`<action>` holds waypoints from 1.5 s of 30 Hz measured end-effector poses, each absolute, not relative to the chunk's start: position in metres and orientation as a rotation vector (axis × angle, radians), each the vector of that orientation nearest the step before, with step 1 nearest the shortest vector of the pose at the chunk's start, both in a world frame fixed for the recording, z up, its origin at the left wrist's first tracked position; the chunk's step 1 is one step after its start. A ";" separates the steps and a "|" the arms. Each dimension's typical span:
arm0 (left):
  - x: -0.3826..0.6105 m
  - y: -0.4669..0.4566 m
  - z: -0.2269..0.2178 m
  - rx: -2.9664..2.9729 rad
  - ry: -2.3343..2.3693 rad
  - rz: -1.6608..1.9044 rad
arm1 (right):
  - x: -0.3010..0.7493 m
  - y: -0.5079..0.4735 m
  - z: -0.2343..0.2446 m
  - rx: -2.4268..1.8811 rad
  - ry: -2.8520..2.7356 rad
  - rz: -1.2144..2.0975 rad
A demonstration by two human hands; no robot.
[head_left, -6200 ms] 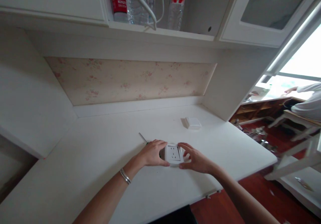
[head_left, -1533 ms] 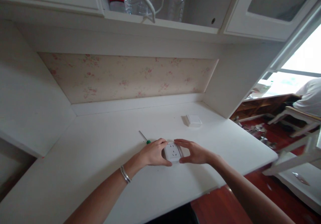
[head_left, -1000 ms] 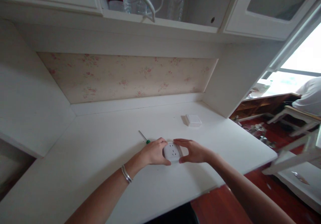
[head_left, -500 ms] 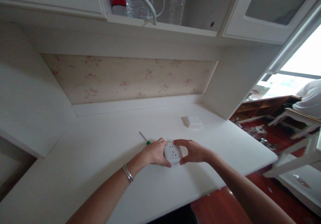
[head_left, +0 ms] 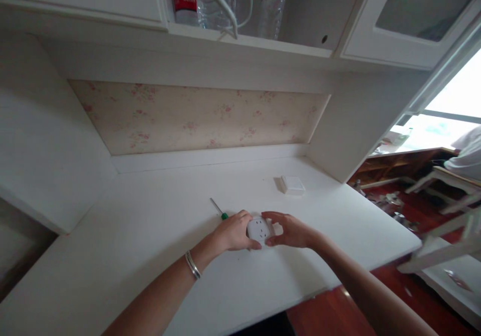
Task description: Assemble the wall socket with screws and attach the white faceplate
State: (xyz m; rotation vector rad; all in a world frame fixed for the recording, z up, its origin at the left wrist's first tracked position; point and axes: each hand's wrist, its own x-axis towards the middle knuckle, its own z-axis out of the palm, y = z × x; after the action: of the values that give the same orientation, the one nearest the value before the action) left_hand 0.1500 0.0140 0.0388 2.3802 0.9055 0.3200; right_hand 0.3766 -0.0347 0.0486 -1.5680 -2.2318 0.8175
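A white wall socket [head_left: 259, 229] with several slots faces up on the white desk, between my two hands. My left hand [head_left: 237, 231] grips its left side, fingers at the far edge and thumb at the near edge. Curved around the right side, my right hand [head_left: 288, 229] has its fingertips and thumb at the socket's edges. Behind my left hand lies a screwdriver [head_left: 224, 216] with a green handle, its metal shaft pointing away to the left. The underside of the socket is hidden.
A white square box-like piece [head_left: 293, 185] lies farther back on the desk [head_left: 158, 215]. Overhead, a shelf holds water bottles [head_left: 272, 10] and a white cable [head_left: 221, 2]. At the right, a person in a light top [head_left: 468, 153] sits near a window.
My right thumb and fingers have closed in on the socket's right side. The view has shifted slightly; the screwdriver and the white piece stay where they were.
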 end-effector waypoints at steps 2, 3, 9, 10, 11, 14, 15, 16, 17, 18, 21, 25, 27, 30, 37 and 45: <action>0.151 0.014 0.036 2.348 0.931 0.314 | 0.375 -0.034 0.047 -1.594 -2.204 0.826; 0.152 0.015 0.035 2.338 0.942 0.307 | 0.375 -0.034 0.047 -1.610 -2.196 0.824; 0.158 0.017 0.034 2.372 0.974 0.253 | 0.366 -0.030 0.056 -1.713 -2.265 0.724; 0.158 0.017 0.035 2.377 0.972 0.240 | 0.365 -0.030 0.057 -1.726 -2.278 0.705; 0.157 0.017 0.036 2.380 0.968 0.229 | 0.365 -0.029 0.058 -1.732 -2.285 0.695; 0.155 0.017 0.037 2.393 0.941 0.214 | 0.367 -0.029 0.057 -1.718 -2.280 0.750; 0.153 0.018 0.038 2.404 0.919 0.214 | 0.369 -0.029 0.056 -1.708 -2.272 0.782; 0.151 0.019 0.039 2.421 0.887 0.213 | 0.371 -0.029 0.055 -1.700 -2.265 0.812; 0.149 0.020 0.040 2.442 0.850 0.207 | 0.373 -0.030 0.055 -1.690 -2.260 0.839; 0.148 0.021 0.041 2.462 0.812 0.197 | 0.376 -0.030 0.055 -1.676 -2.259 0.862; 0.143 0.026 0.046 2.490 0.723 0.168 | 0.379 -0.029 0.057 -1.639 -2.279 0.902; 0.141 0.026 0.050 2.472 0.742 0.174 | 0.375 -0.029 0.063 -1.674 -2.306 0.845; 0.141 0.025 0.048 2.464 0.793 0.184 | 0.372 -0.029 0.065 -1.660 -2.308 0.826; 0.142 0.022 0.043 2.476 0.843 0.187 | 0.368 -0.029 0.066 -1.600 -2.314 0.816; 0.145 0.022 0.039 2.498 0.859 0.206 | 0.368 -0.028 0.064 -1.604 -2.291 0.845; 0.149 0.023 0.040 2.472 0.898 0.148 | 0.365 -0.024 0.065 -1.723 -2.357 0.739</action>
State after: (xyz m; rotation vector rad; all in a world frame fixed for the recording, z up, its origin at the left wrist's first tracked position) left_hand 0.1492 0.0233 0.0403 2.4725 0.8978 0.1478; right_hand 0.3646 -0.0237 0.0646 -1.7232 -2.3571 0.7389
